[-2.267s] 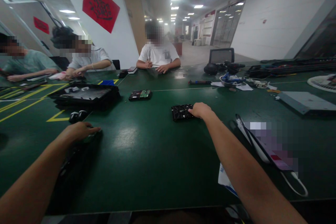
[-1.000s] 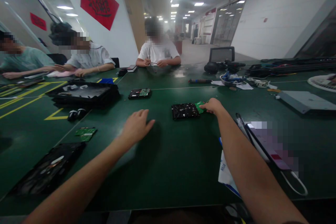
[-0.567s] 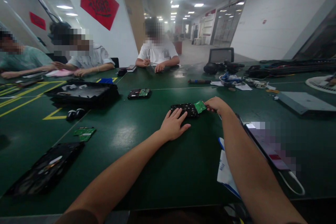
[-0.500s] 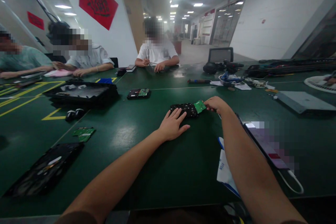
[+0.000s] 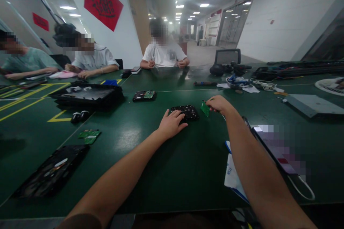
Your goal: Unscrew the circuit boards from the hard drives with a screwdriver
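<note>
A black hard drive [image 5: 191,111] lies on the green table in front of me, its studded underside up. My left hand [image 5: 172,123] rests on its near left edge, fingers stretched out and somewhat apart. Just right of the drive, my right hand [image 5: 219,104] pinches a small green circuit board [image 5: 204,108], held tilted and apart from the drive. A thin light rod shows under the right palm; what it belongs to is hidden. Farther back on the table sits another hard drive [image 5: 144,96] with a green board on it.
On the left are loose green boards [image 5: 90,136], a black casing [image 5: 51,171], earbuds [image 5: 80,116] and a black tray [image 5: 87,94]. To the right lie a phone [image 5: 279,150] with a cable, a white-and-blue packet [image 5: 233,171] and a grey metal box [image 5: 313,104]. Several people sit across.
The green circuit board has come away from the hard drive in my right hand and now hangs more upright. My left hand has slid slightly left on the drive.
</note>
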`<state>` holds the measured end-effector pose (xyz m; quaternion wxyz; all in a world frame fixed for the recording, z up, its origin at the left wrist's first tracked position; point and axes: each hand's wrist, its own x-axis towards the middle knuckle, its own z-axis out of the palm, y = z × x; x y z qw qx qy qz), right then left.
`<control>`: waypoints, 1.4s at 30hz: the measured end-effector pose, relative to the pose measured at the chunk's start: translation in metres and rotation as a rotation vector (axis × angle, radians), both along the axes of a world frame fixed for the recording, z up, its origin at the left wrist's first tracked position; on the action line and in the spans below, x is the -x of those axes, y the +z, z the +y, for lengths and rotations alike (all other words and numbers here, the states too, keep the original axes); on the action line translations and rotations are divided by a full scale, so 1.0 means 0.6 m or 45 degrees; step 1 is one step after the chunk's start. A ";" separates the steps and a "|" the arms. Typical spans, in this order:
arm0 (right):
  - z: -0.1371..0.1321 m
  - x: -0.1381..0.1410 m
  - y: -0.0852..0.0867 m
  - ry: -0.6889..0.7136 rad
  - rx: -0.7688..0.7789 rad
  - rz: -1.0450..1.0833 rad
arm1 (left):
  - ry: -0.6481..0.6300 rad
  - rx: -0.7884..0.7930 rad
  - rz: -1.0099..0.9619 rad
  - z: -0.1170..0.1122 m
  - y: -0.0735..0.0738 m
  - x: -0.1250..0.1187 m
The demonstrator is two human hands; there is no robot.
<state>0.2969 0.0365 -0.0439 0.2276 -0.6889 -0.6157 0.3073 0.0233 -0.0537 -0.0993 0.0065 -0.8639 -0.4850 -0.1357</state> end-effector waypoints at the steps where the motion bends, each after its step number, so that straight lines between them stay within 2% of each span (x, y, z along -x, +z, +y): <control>1: -0.002 0.006 0.002 0.019 -0.005 0.018 | 0.010 -0.022 -0.003 0.000 -0.001 -0.003; 8: -0.014 0.030 0.009 0.042 0.010 0.096 | 0.052 -0.100 -0.010 0.000 -0.016 -0.011; 17: -0.006 0.013 -0.002 -0.040 -0.101 0.199 | 0.075 -0.093 -0.024 0.009 -0.026 -0.004; 21: 0.004 -0.002 -0.006 -0.052 -0.262 -0.037 | 0.109 -0.128 -0.019 0.018 -0.025 0.010; 24: 0.013 -0.001 -0.008 0.064 -0.410 -0.344 | 0.191 -0.102 -0.030 0.027 -0.028 0.029; 26: 0.017 0.008 -0.013 0.116 -0.437 -0.489 | 0.238 -0.091 -0.038 0.028 -0.032 0.034; 29: 0.018 0.025 -0.027 0.160 -0.463 -0.591 | 0.268 -0.106 -0.053 0.018 -0.036 0.021; 33: 0.014 0.033 -0.036 0.311 -0.390 -0.702 | 0.189 -0.123 -0.102 0.005 -0.034 -0.006; 37: 0.010 0.025 -0.018 0.449 -0.320 -0.769 | 0.198 -0.075 -0.168 0.009 -0.035 -0.003; 42: -0.005 0.002 0.035 0.448 -0.403 -0.828 | 0.226 -0.046 -0.252 0.016 -0.042 0.008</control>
